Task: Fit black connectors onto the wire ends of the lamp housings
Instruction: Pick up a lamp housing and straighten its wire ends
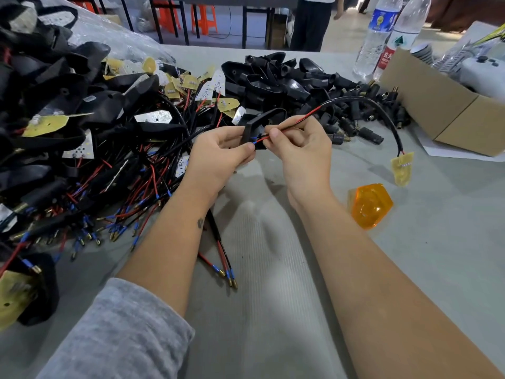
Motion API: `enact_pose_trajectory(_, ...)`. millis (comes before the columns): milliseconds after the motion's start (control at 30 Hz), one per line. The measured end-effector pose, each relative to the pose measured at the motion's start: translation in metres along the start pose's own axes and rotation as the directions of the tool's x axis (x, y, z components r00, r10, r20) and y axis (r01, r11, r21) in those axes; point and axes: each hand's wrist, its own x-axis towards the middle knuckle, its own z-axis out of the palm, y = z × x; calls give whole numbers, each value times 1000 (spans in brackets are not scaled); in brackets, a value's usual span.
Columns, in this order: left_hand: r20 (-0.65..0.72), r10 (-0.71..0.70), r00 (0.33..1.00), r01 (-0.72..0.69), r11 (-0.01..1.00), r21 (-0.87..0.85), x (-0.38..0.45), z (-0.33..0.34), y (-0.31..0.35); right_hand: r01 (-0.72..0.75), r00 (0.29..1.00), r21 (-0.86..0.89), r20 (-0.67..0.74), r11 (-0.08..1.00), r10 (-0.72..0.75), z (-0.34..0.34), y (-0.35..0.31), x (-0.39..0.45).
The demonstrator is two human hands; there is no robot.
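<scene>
Left hand [218, 157] grip: thumb and fingers pinched on a black housing [252, 127] and the blue-sleeved wire end at its lower edge, held above the table [273, 269]. Right hand [297, 149] grip: fingertips pinched on the red wire [295, 123] just beside the housing. Wire joins a black cable [379, 110] that arcs right and drops to a yellow board [401, 168], which hangs just above the table. Orange lens [369, 205] lies on the table, right of the right forearm. Behind the hands: heap of black connectors [355, 110]. Left: tangle of wired housings [82, 138]. Far right: cardboard box [442, 110], two water bottles [382, 31].
</scene>
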Motion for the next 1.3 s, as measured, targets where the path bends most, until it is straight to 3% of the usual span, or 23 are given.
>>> enact_pose_trajectory(233, 38, 8, 999, -8, 1000, -6, 1, -6, 2, -103, 995, 190, 20, 976, 101, 1, 0, 1)
enact_pose_trajectory(367, 83, -5, 997, 7, 999, -32, 1, -4, 4, -119, 992, 159, -28, 980, 125, -3, 2, 3)
enact_pose_trajectory(533, 27, -26, 999, 32, 970, -242, -1, -2, 7, -175, 984, 141, 22, 974, 174, -4, 2, 3)
enact_pose_trajectory(700, 24, -47, 999, 52, 951, -304, -2, 1, 8, -194, 980, 19, 57, 981, 193, -1, 1, 1)
enact_pose_trajectory(967, 17, -45, 999, 48, 912, -408, 0, -2, 5, -426, 900, 289, 234, 857, 368, 2, -4, 2)
enact_pose_trajectory(1133, 15, -111, 994, 102, 843, -528, 1, -1, 7, -467, 884, 376, 223, 801, 411, 3, -5, 2)
enact_pose_trajectory(1300, 4, -77, 997, 67, 846, -529, 0, -1, 7, -456, 887, 513, 192, 727, 421, 3, -4, 1)
